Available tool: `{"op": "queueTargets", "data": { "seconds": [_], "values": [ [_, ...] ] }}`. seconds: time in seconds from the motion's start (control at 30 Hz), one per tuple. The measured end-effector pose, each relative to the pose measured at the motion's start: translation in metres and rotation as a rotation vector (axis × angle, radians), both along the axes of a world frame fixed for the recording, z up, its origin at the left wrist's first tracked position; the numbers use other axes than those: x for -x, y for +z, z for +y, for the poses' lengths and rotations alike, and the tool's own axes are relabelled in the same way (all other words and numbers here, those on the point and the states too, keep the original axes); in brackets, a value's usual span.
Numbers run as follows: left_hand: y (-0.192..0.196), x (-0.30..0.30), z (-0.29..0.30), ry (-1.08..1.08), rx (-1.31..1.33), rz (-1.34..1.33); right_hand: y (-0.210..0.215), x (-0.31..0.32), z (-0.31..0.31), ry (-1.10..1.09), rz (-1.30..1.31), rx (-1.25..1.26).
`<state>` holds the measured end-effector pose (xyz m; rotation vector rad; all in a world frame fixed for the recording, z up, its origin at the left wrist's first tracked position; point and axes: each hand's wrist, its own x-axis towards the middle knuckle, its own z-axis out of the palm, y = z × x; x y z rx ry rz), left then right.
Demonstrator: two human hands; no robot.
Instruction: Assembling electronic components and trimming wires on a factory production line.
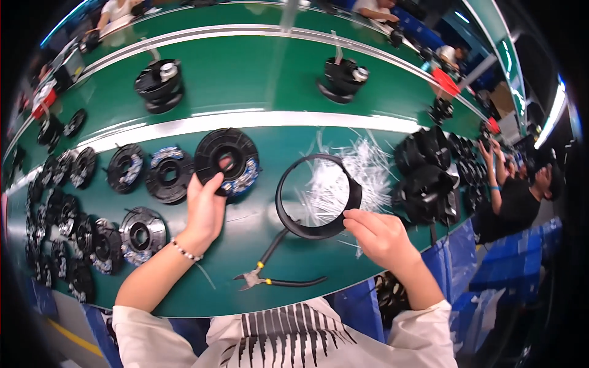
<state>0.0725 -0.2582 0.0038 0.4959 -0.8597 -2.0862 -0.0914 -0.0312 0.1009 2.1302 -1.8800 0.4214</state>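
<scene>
My left hand [207,210] grips a round black plastic disc [211,150] with a circuit board on its lower right side, raised over the green bench. Between thumb and fingers, my right hand [381,236] pinches the lower right edge of a black plastic ring [283,214], which is tilted. Behind the ring lies a loose pile of white plastic strips [374,172]. Diagonal cutters [253,279] with black handles and yellow bands rest on the bench between my forearms, jaws pointing left; the ring partly overlaps one handle.
Many similar discs [142,236] cover the bench's left side. Black housings [423,190] stand at right. Beyond a metal rail [276,122], two black assemblies [158,84] sit on the green line. A person in black [515,202] is at far right, others across the line. Blue crates [509,264] stand lower right.
</scene>
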Motion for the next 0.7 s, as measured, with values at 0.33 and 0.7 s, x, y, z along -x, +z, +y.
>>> {"op": "queueTargets", "data": {
  "seconds": [0.33, 0.7],
  "values": [
    [-0.013, 0.004, -0.007, 0.089, -0.008, -0.012, -0.032, 0.035, -0.092, 0.272, -0.245, -0.229],
    [-0.016, 0.003, -0.01, 0.152, -0.013, 0.001, -0.04, -0.044, -0.107, -0.278, -0.25, -0.431]
  ]
}}
